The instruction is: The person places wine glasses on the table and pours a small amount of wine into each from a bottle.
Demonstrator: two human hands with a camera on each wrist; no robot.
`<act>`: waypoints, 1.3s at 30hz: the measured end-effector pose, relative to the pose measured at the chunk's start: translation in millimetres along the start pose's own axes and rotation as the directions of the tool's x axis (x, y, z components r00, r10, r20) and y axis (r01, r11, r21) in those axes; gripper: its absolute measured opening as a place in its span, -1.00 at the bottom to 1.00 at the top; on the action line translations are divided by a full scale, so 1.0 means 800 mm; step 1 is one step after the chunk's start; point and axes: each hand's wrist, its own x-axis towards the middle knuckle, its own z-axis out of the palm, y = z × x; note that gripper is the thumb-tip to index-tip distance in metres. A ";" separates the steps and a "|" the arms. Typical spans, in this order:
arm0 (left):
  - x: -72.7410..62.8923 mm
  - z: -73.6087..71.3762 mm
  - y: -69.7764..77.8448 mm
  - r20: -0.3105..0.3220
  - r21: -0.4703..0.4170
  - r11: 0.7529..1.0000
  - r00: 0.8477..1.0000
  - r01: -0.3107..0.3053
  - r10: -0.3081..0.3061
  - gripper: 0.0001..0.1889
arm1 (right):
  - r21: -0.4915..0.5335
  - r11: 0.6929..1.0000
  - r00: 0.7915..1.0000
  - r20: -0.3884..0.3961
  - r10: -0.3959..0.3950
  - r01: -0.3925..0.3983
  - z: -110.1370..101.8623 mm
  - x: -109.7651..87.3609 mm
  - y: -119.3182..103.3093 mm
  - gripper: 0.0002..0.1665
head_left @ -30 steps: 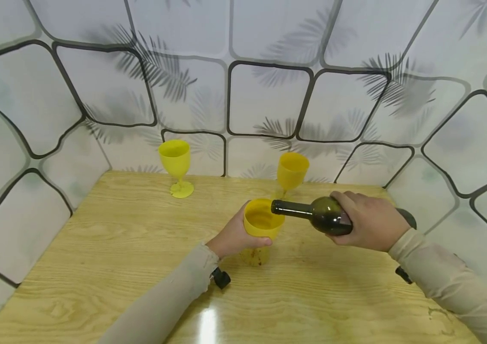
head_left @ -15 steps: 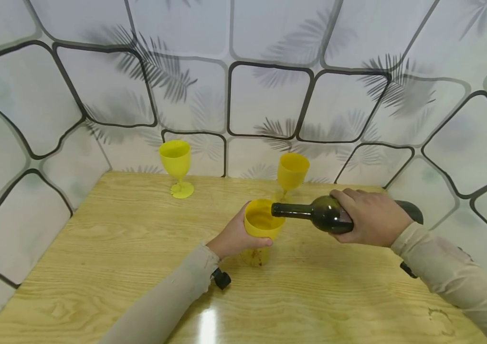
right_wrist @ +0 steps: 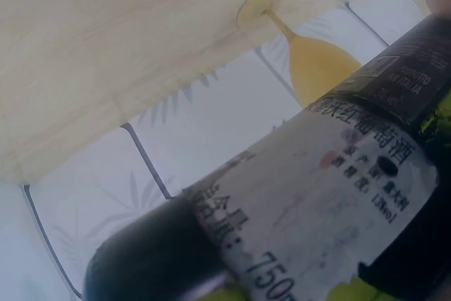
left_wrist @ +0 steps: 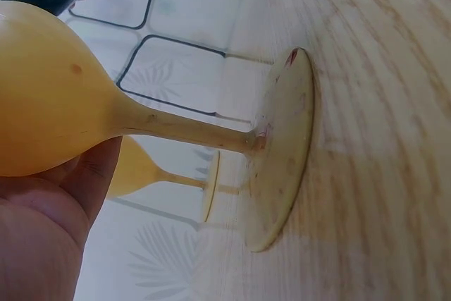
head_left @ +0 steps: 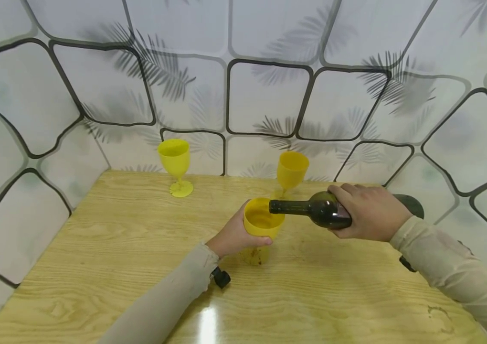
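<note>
In the head view my left hand [head_left: 237, 235] grips a yellow goblet [head_left: 265, 228] round its bowl from the left. The left wrist view has its stem and round foot [left_wrist: 282, 156] by the wooden surface; whether the foot touches it I cannot tell. Dark reddish marks show on the foot. My right hand [head_left: 372, 212] holds a dark green wine bottle [head_left: 329, 210] round its body, tipped nearly level. The bottle's mouth lies over the goblet's right rim. No stream of liquid can be made out. A white printed label [right_wrist: 331, 181] covers the bottle in the right wrist view.
A lime-yellow goblet [head_left: 175, 160] stands upright at the back left of the wooden table [head_left: 110, 239]. Directly behind the held goblet is another yellow goblet [head_left: 292, 169], its base partly hidden. Patterned walls [head_left: 269, 100] close off the back and sides.
The bottle's base end has risen a little and the right forearm has shifted slightly right. The left hand and its goblet have stayed nearly still.
</note>
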 end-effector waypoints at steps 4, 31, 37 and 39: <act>-0.001 0.000 0.002 -0.003 0.000 1.000 1.000 0.000 0.000 -0.15 | -0.004 1.000 1.000 0.028 0.010 -0.010 -0.004 0.003 0.000 0.00; 0.000 -0.002 0.002 -0.006 0.014 1.000 1.000 0.009 -0.009 -0.13 | -0.030 0.999 0.997 0.074 0.025 -0.023 -0.014 0.017 -0.005 -0.03; -0.001 -0.002 0.004 -0.005 0.011 1.000 1.000 0.012 -0.012 -0.13 | -0.023 0.999 0.996 0.080 0.033 -0.031 -0.014 0.018 -0.007 -0.05; -0.002 -0.001 0.004 -0.008 0.013 1.000 1.000 0.017 -0.017 -0.12 | -0.021 0.999 0.996 0.080 0.035 -0.034 -0.014 0.018 -0.007 -0.05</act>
